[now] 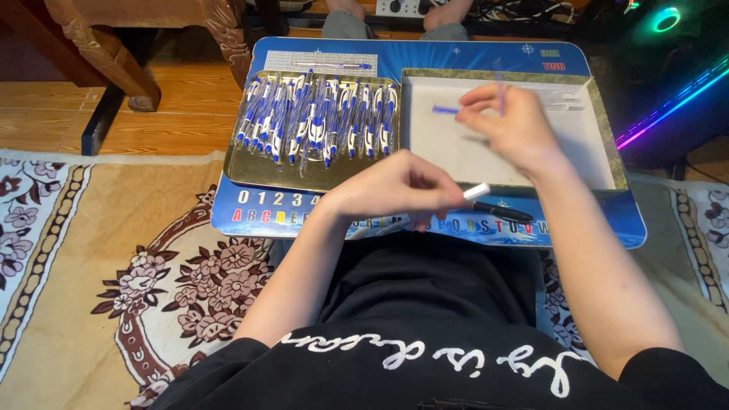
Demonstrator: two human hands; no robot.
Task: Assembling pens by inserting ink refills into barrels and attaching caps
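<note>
Floral rug on wooden floor

Blue lap table: pen tray, white box.

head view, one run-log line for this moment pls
left hand: holds white pen barrel | right hand: holds thin refill over white tray | gold tray: pens

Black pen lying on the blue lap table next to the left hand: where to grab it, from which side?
Probably the middle of the black pen barrel, from above and from the near edge. It lies flat and nearly level on the blue lap table, tip pointing right. The white box wall stands just behind it, and the left hand crowds its left end, so the right half of the barrel is the freest part.
</note>
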